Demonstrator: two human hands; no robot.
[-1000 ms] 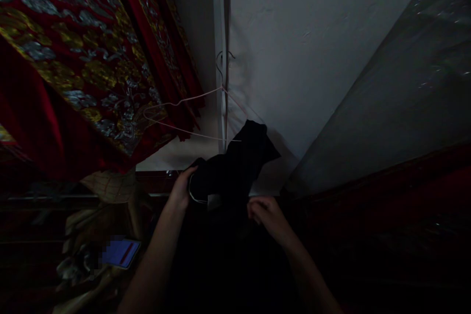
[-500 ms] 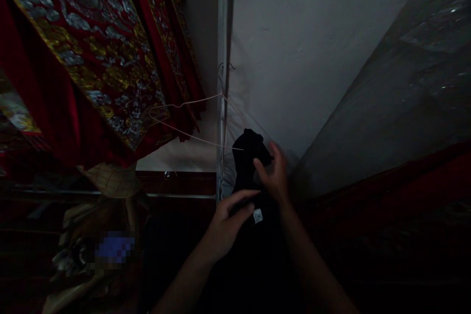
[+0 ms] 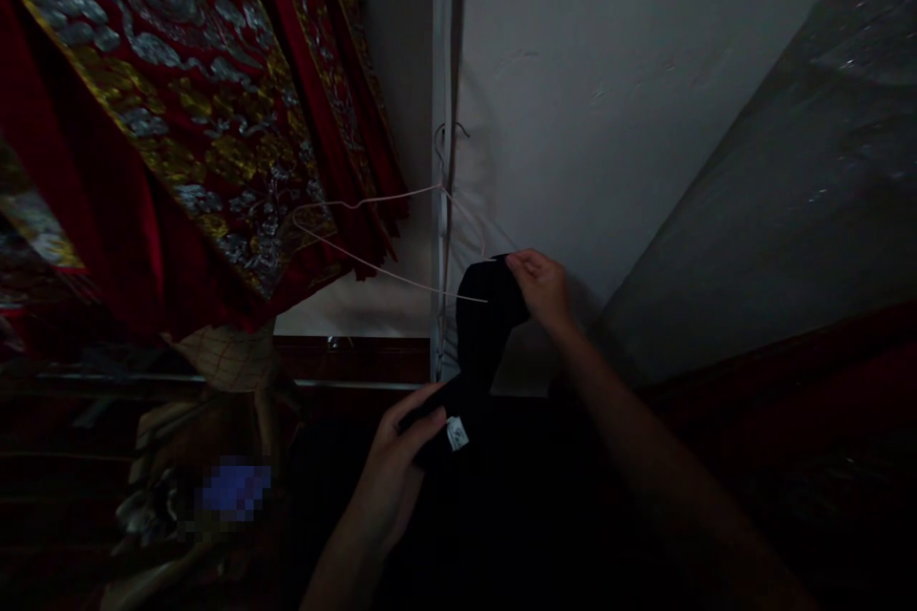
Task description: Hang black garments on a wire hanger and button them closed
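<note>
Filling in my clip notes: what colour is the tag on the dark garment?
The tag looks white with dark marks, best seen in the head view.

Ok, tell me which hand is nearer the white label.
Left: the left hand holds the dark garment just beside the label; the right hand is farther up, near the hanger.

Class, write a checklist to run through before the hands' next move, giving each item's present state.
1. Left hand holding the dark cloth: ok, beside the white label.
2. Right hand on the cloth: ok, fingers at its upper edge.
3. Label print readable: not ok, too small and dim.
4. Left end of the hanger covered by the cloth: not ok, bare wire.
5. Hanger secure at the pole: cannot tell, too dark.
</note>
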